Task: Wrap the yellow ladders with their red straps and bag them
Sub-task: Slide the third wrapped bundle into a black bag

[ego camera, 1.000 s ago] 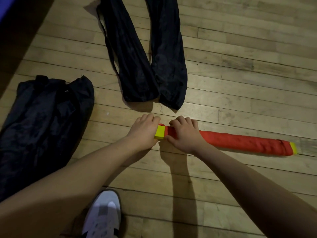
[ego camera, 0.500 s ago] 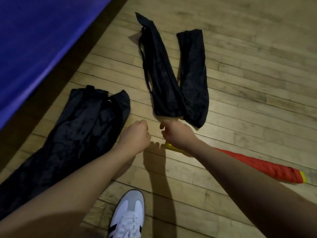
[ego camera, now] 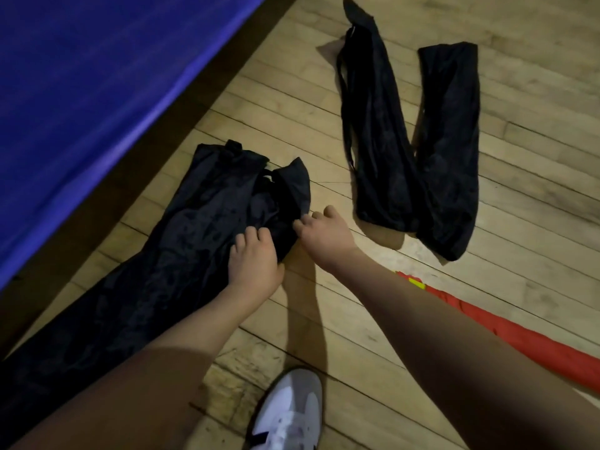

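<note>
The yellow ladder (ego camera: pixel 416 282), wound in its red strap (ego camera: pixel 480 332), lies on the wooden floor at lower right, partly hidden behind my right forearm. A large black bag (ego camera: pixel 207 228) lies on the floor at left, its mouth end toward the middle. My left hand (ego camera: pixel 255 264) grips the fabric near that mouth, fingers curled on top. Just beside it, my right hand (ego camera: pixel 326 237) pinches the edge of the bag's mouth with curled fingers. Neither hand touches the ladder.
Two more long black bags (ego camera: pixel 373 131) (ego camera: pixel 454 147) lie side by side farther out on the floor. A blue mat (ego camera: pixel 97 92) fills the upper left. My white shoe (ego camera: pixel 289 414) stands at the bottom middle.
Both hands let go of the wrapped ladder and moved left onto the large black bag. The view swung left, so the ladder now sits at the lower right.
</note>
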Demonstrator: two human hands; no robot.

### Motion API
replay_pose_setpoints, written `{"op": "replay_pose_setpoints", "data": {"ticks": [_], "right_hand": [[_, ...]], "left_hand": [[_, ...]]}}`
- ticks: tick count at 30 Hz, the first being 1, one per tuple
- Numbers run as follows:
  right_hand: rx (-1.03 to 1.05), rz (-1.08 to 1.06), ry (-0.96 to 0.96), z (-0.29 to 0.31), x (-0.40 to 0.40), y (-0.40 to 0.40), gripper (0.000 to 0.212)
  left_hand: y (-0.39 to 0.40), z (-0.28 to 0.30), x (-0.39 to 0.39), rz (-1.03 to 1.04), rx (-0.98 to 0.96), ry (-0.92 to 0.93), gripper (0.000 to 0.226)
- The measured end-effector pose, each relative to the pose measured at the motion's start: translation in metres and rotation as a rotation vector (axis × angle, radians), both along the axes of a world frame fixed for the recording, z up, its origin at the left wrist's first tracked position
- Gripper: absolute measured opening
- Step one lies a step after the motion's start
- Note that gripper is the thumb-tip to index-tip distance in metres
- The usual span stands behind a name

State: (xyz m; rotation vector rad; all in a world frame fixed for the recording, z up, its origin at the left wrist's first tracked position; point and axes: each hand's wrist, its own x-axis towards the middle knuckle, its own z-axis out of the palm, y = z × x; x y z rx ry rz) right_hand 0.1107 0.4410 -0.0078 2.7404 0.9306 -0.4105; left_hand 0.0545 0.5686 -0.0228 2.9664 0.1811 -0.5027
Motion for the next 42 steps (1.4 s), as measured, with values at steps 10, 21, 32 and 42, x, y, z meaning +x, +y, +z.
{"op": "replay_pose_setpoints", "data": {"ticks": [10, 21, 32, 42], "right_hand": [[0.213, -0.153, -0.436, 0.002, 0.020, -0.048, 0.023], [0.331, -0.372, -0.240, 0.026, 0.025, -0.114, 0.066], [0.458, -0.203, -0.086, -0.016, 0.006, -0.126, 0.044], [0.340, -0.027, 0.113, -0.049, -0.023, -0.081, 0.018]], "left_hand": [[-0.009, 0.003, 0.020, -0.269, -0.011, -0.071, 0.020], [-0.086, 0.041, 0.103, 0.017, -0.630, -0.101, 0.017], [-0.100, 0.022, 0.115, 0.051, -0.670, -0.078, 0.040], [-0.063, -0.003, 0.033, -0.032, -0.438, -0.026, 0.030]]}}
